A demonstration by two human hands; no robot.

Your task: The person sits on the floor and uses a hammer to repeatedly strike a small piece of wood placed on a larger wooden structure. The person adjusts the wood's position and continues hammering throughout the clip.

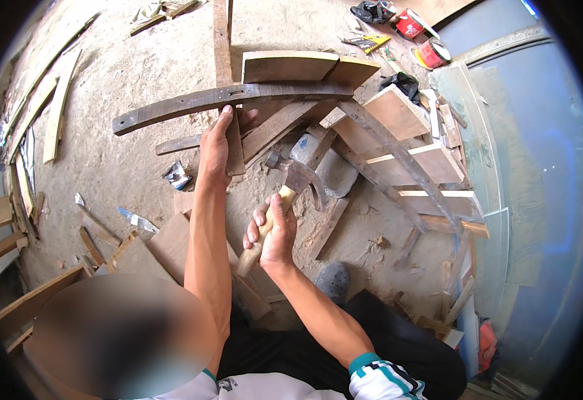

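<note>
My right hand (275,230) is closed round the pale wooden handle of a claw hammer (299,179), its rusty head pointing up and away from me. To its left, my left hand (217,143) grips an upright wooden slat (234,150), with the thumb up against a dark curved board (171,107); some fingers are hidden behind the wood. The curved board crosses the top of a wooden frame, which runs off to the right with light planks (418,165) set like steps. Under the frame's near end rests a grey block (335,170), close beyond the hammer head.
Long boards (61,107) and wood scraps lie on the dusty floor at left. A crumpled foil packet (177,175) is near my left forearm. Red cans (431,53) and a yellow tool (369,43) are at the far right. A bluish panel (545,200) borders the right side.
</note>
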